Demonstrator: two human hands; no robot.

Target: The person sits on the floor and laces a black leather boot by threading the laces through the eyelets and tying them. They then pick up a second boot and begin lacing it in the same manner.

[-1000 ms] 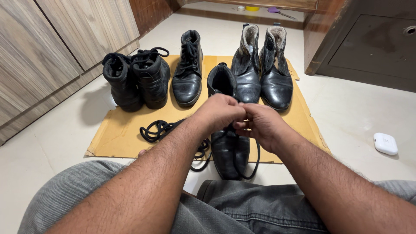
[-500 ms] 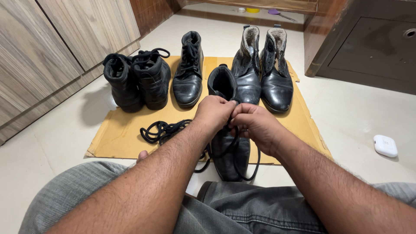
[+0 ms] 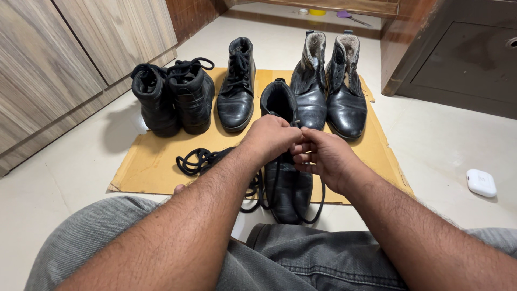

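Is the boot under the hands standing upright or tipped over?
Upright: the black boot rests on its sole on the cardboard, opening upward, between both hands.

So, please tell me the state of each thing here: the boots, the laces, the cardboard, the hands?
Left hand: closed on the lace, over the near boot.
Right hand: pinching the same lace.
Near boot: upright, top open, lace hanging loose.
Loose laces: piled on the cardboard.
Single boot: upright, laced.
Left pair: upright, side by side.
Lined pair: upright, tops open.
Cardboard: flat on the floor.
White case: closed.
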